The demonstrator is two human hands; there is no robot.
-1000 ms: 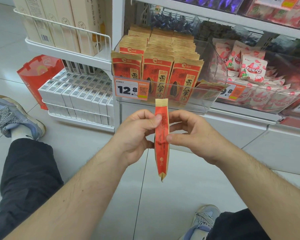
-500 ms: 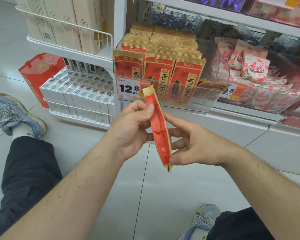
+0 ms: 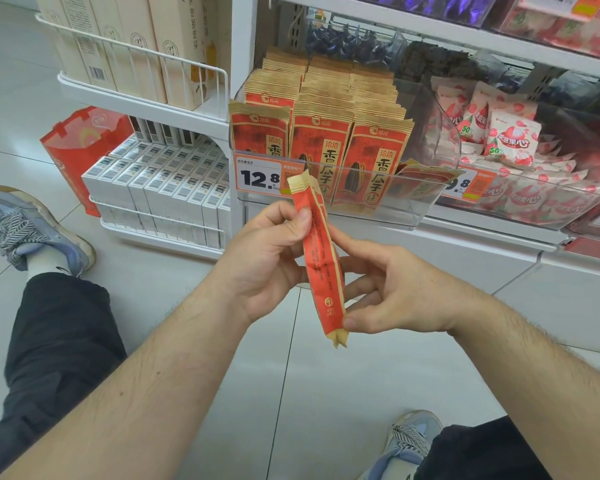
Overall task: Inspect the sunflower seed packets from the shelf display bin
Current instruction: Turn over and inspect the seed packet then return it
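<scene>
One seed packet (image 3: 321,251) edge-on, clear of the bin rim (image 3: 340,206); L hand (image 3: 267,261) fingers pinch top, R hand (image 3: 392,292) fingers pinch bottom. 3 rows in bin.

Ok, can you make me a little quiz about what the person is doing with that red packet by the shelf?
1. True or false: both hands hold the red packet.
2. Which hand pinches the packet near its lower end? A) left hand B) right hand
3. Fill in: the big number on the price tag on the clear bin is ____.

Key:
1. True. The packet is seen edge-on, tilted, in front of the bin.
2. B. The left hand's thumb presses near the top.
3. 12.8
</scene>
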